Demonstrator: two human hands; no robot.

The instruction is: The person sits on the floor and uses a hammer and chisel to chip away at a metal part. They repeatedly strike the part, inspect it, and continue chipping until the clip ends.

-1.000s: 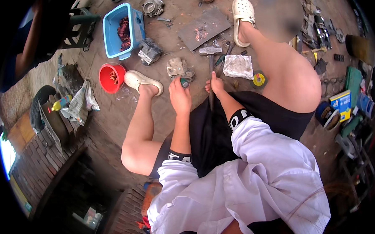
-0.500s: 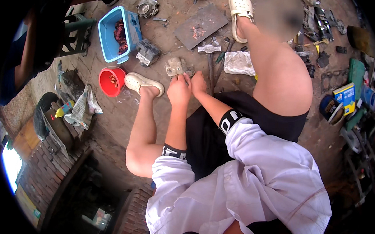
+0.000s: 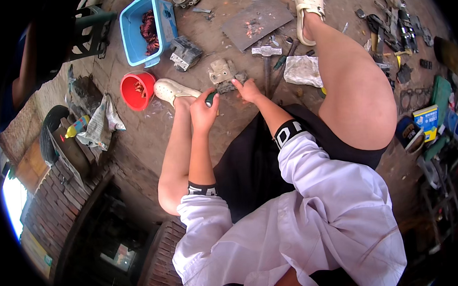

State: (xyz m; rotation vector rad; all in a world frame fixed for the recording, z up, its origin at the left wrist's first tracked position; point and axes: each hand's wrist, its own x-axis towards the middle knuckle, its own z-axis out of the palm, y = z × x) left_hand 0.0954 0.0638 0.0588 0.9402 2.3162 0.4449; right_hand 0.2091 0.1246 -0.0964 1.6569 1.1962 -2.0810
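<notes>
On the ground between my feet lies a grey, dirty cast-metal part (image 3: 221, 72), with a darker lower piece at its near side. My left hand (image 3: 204, 116) is closed around a tool with a dark green handle (image 3: 210, 98), just short of the part; the tool's other end is hidden. At the part's near right edge is my right hand (image 3: 248, 91), thumb and fingers apart, with a fingertip at or touching the metal. A hammer (image 3: 266, 51) lies beyond it to the right, beside a crumpled whitish packet (image 3: 302, 71).
A blue basin (image 3: 131, 42) with dark reddish wire stands at the far left, a red bucket (image 3: 135, 103) nearer. Between basin and part sits a metal block (image 3: 185, 53). A flat metal plate (image 3: 258, 21) lies beyond. Scattered tools and parts (image 3: 400, 28) cover the right.
My hands, close together at the metal part before, have come apart. The left has drawn back leftward, showing the green handle; the right has opened. The whole view has shifted slightly.
</notes>
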